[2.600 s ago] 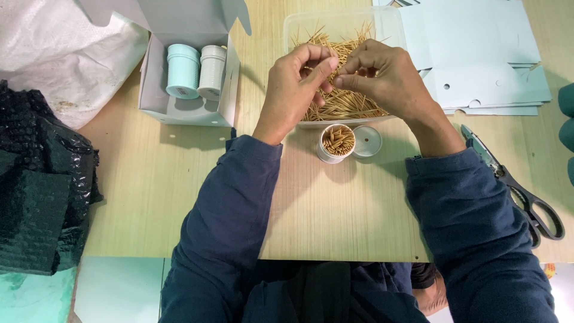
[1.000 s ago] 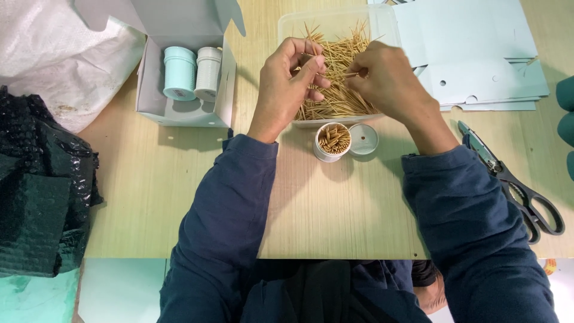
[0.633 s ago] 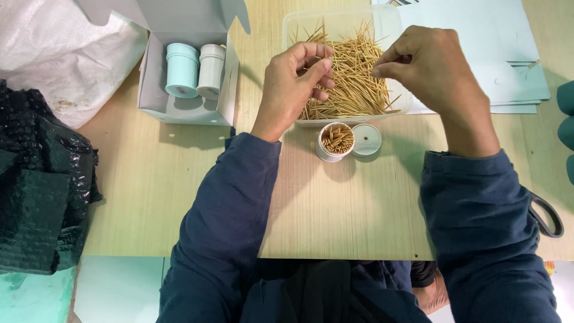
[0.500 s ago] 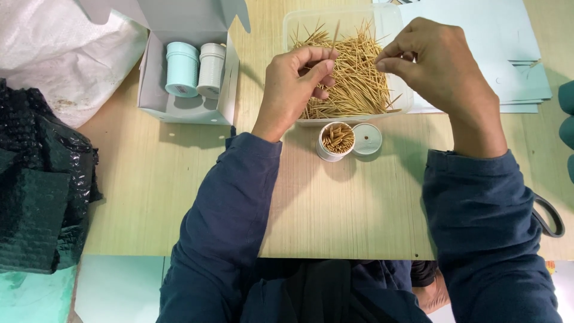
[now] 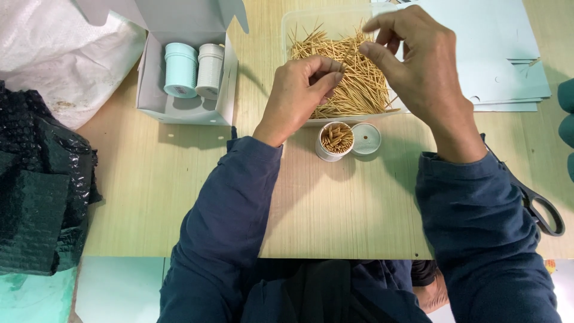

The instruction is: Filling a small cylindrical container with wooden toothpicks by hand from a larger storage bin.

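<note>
The left hand (image 5: 299, 90) is curling over the near edge of the clear plastic tray (image 5: 299, 24), thumb and fingers pinching a small bunch of toothpicks (image 5: 353, 78), while the right hand (image 5: 418, 60) is hovering above the pile, forefinger and thumb closing on a single stick. Just in front of the tray on the worktop (image 5: 179, 191), a small round white container (image 5: 335, 140) is standing open and part-filled with toothpicks, its lid (image 5: 366, 139) lying touching beside it. Off to the left, an open white box (image 5: 179, 66) is holding two capped containers, and scissors (image 5: 538, 206) are lying by the right sleeve.
</note>
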